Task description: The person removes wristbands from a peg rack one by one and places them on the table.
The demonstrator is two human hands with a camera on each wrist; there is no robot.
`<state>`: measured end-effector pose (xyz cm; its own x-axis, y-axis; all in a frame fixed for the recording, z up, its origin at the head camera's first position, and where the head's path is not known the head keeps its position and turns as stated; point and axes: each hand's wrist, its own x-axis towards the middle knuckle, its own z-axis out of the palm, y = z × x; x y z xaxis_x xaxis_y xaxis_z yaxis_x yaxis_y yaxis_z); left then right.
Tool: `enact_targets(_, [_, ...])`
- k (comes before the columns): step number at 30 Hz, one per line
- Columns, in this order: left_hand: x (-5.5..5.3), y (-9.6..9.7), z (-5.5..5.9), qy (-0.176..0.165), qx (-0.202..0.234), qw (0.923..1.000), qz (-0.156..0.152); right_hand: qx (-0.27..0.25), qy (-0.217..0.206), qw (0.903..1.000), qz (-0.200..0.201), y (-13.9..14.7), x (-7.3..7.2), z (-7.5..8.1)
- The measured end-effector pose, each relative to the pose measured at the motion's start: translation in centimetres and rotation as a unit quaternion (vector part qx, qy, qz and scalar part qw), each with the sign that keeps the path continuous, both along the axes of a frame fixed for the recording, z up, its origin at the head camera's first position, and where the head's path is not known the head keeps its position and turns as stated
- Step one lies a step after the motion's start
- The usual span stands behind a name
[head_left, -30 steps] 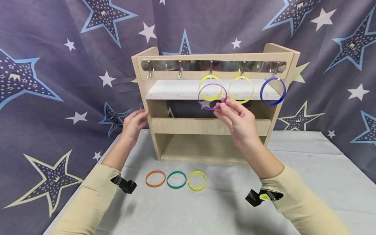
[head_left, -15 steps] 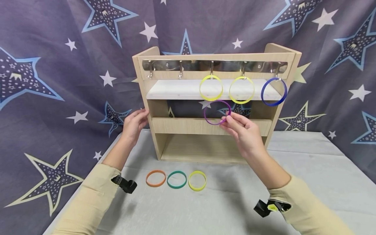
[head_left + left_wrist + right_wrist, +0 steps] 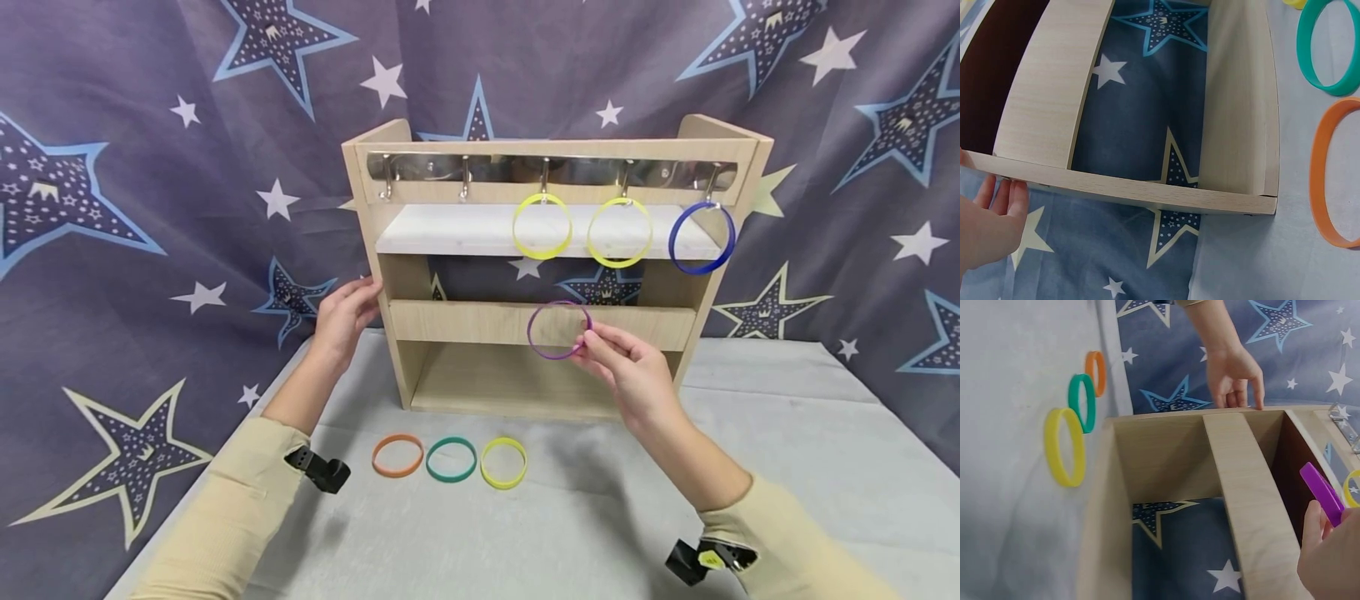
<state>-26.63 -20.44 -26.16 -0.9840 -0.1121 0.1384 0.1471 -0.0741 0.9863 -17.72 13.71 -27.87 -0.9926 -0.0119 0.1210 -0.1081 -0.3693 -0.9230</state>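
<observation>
One purple ring (image 3: pixel 1322 494) is pinched between the thumb and fingers of the right hand (image 3: pixel 637 367), held out in front of the shelf (image 3: pixel 517 383). The left hand (image 3: pixel 343 321) touches the shelf's left side, fingers loosely bent.

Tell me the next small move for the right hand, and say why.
Probably lower the purple ring onto the table, to the right of the yellow ring lying there. The right hand pinches it and has come down with it from near the hooks, and the orange ring, green ring and that yellow one already form a row.
</observation>
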Motion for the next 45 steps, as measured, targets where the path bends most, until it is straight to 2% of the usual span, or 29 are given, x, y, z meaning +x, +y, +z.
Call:
enact_targets(16, [0.2, -0.1, 0.2, 0.003, -0.006, 1.0000, -0.004, 0.035, -0.056, 0.9978, 0.002, 0.6, 0.7, -3.2])
enact_targets(31, [0.0, 0.0, 0.3, 0.003, -0.009, 0.9999, -0.006, 0.084, -0.112, 0.9900, 0.008, 1.3, 1.1, -5.5])
enact_targets(45, [-0.1, 0.1, 0.0, 0.003, 0.001, 1.0000, -0.001, 0.123, -0.153, 0.9790, 0.056, 2.0, 1.1, -8.5])
